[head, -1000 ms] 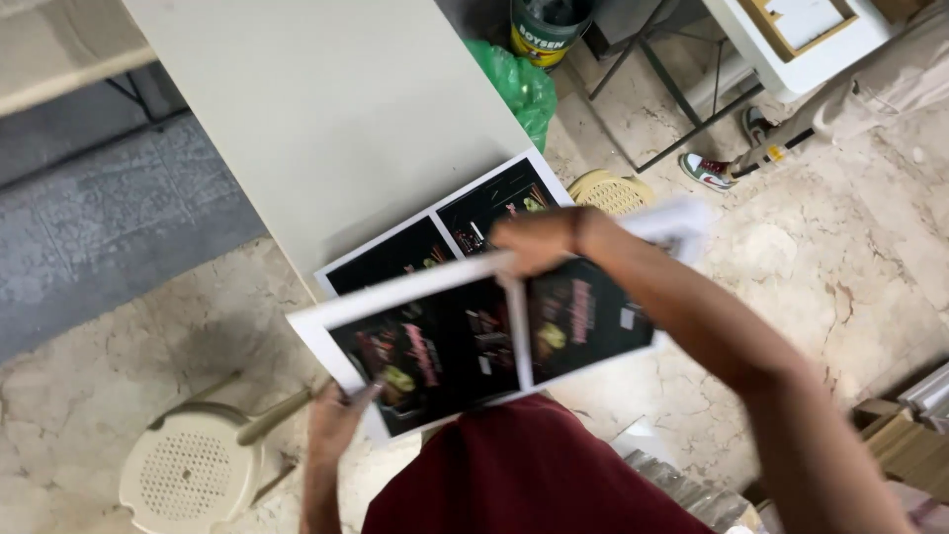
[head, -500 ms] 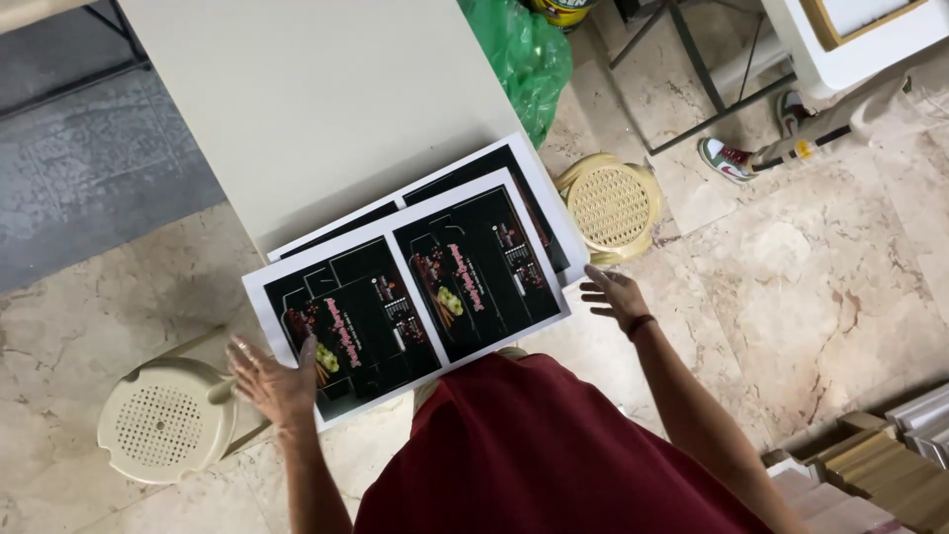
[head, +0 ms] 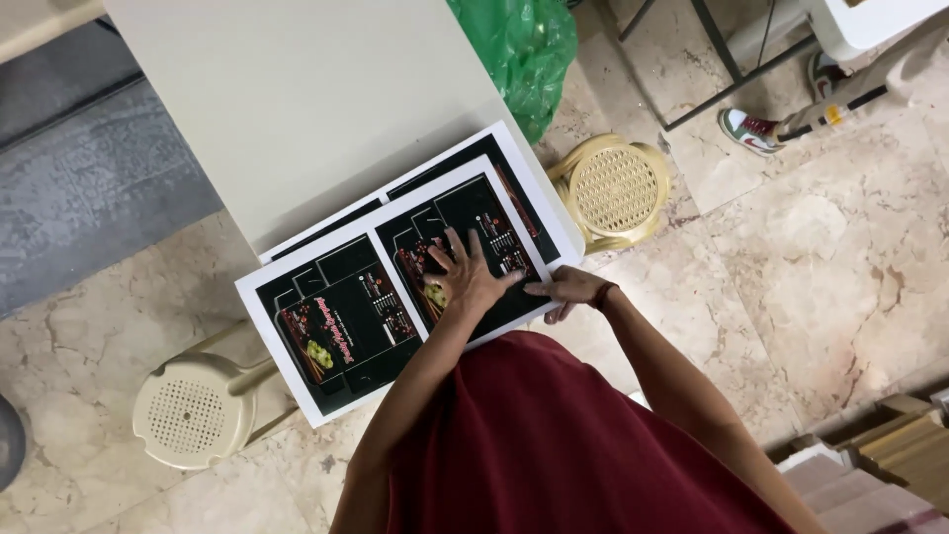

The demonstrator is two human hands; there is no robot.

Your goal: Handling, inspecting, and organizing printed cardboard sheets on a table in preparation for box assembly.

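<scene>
Pale grey desk (head: 297, 109), seen from above, standing on a marble floor (head: 830, 257). A stack of printed sheets (head: 346, 316), black panels with white margins, lies at its near end, overhanging the edge.

- A long pale table (head: 297, 99) runs up the middle of the view, its top grey-white
- A cream plastic stool (head: 193, 407) with a perforated round seat stands on the floor at lower left, beside the table's near end
- A yellowish stool (head: 615, 188) with a woven round seat stands to the right of the table
- A green plastic bag (head: 519, 44) lies bunched on the floor at the table's right edge
- Another person's foot in a sneaker (head: 746, 131) shows at upper right, near dark metal legs
- The marble-patterned floor (head: 840, 257) is beige, with a grey strip (head: 89, 188) at left
- Stacked cardboard pieces (head: 890, 455) sit at the lower right corner
</scene>
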